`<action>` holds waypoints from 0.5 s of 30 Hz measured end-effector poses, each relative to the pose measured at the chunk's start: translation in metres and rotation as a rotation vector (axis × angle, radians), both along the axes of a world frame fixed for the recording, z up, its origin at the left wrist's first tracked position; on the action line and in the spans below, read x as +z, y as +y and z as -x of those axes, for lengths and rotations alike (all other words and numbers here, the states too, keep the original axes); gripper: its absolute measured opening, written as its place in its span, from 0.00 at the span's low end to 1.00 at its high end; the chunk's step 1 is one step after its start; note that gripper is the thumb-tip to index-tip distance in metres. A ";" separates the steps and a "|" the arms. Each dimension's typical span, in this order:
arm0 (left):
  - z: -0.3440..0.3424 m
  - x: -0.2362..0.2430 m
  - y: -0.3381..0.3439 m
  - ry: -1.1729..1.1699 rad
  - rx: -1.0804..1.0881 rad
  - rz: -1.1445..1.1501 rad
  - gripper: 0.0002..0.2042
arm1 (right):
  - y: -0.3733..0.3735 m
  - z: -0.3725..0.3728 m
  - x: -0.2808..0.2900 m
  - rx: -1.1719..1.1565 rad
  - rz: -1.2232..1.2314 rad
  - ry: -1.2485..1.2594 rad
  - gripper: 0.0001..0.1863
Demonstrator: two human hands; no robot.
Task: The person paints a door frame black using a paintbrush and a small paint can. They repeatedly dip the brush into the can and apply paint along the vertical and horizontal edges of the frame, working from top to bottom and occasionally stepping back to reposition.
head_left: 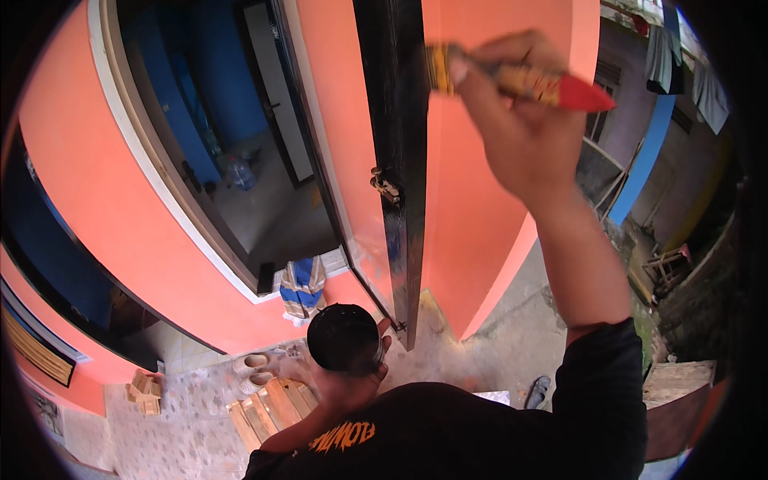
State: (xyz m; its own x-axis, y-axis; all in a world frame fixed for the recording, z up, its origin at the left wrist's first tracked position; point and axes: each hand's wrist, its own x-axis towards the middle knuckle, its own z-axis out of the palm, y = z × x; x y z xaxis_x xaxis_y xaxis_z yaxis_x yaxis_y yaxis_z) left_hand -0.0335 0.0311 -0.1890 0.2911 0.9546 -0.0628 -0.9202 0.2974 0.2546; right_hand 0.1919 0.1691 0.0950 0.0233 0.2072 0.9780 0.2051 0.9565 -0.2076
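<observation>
My right hand (528,128) grips a paintbrush (582,94) with a red-tipped wooden handle, its head at the right edge of a black vertical post (400,112) beside a salmon-pink wall (472,224). A brass-coloured latch (384,186) is fixed partway down the post. Low in the picture, my left hand (356,384) holds a round container (340,336) that looks dark inside, near the foot of the post; most of its fingers are hidden behind it.
An open doorway (216,104) and a striped cloth (304,284) on its sill stand left of the post. Wooden slats (272,408), slippers (254,372) and a sandal (538,392) lie below. Laundry (704,96) hangs at upper right, above a cluttered side passage.
</observation>
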 end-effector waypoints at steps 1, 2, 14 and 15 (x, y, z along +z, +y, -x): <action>0.000 -0.002 0.000 -0.028 -0.011 -0.002 0.36 | 0.005 -0.005 0.015 -0.101 -0.196 -0.010 0.08; 0.000 -0.006 -0.002 -0.058 -0.020 0.003 0.37 | 0.010 -0.011 0.025 -0.202 -0.383 -0.022 0.09; 0.002 -0.017 -0.007 -0.136 -0.045 0.024 0.37 | -0.045 -0.039 -0.114 -0.036 0.145 -0.386 0.09; 0.001 -0.017 -0.007 -0.125 -0.042 0.009 0.37 | -0.044 -0.039 -0.110 -0.025 0.134 -0.383 0.09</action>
State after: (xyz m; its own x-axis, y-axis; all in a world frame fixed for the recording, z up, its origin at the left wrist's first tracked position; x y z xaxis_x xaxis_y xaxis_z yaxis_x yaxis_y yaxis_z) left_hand -0.0345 0.0243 -0.2062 0.3372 0.9409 -0.0315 -0.9312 0.3383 0.1356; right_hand 0.2310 0.1251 -0.0145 -0.3310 0.3374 0.8813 0.3148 0.9199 -0.2340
